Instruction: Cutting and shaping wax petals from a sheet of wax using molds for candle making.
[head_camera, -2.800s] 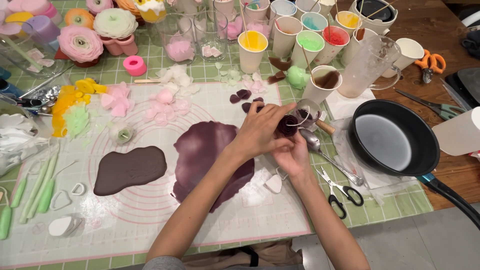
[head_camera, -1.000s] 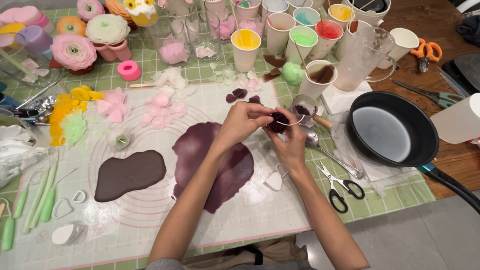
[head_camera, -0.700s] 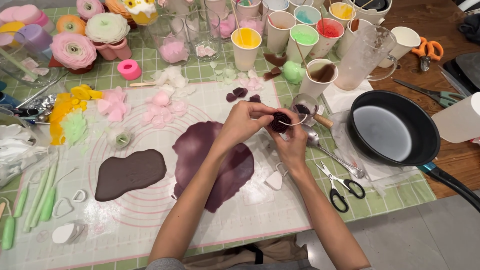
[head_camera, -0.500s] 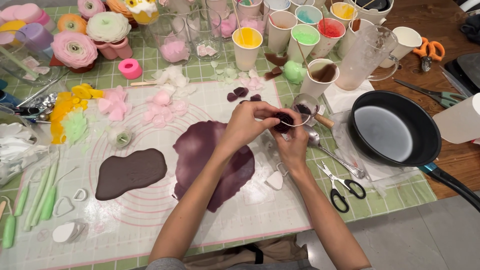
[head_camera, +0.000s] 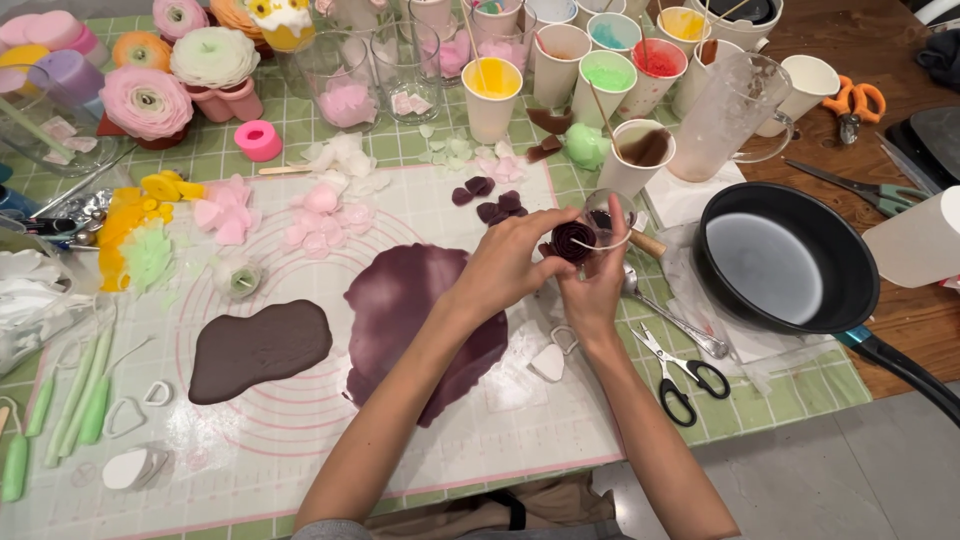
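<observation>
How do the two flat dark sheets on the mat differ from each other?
The brown sheet is smaller, chocolate brown, and whole, with smooth rounded edges. The purple sheet is larger, plum coloured with paler patches, and its lower right edge is scalloped. The brown one lies clear of the arms; the left forearm crosses over the purple one. Both lie rolled thin and flat on the pink-ringed mat.

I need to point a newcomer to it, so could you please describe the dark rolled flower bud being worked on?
Start at the black frying pan on the right and look just left. Both hands meet there, pinching a small plum-coloured rose bud. Unlike the loose flat petals beside it, it is coiled in a spiral.
</observation>
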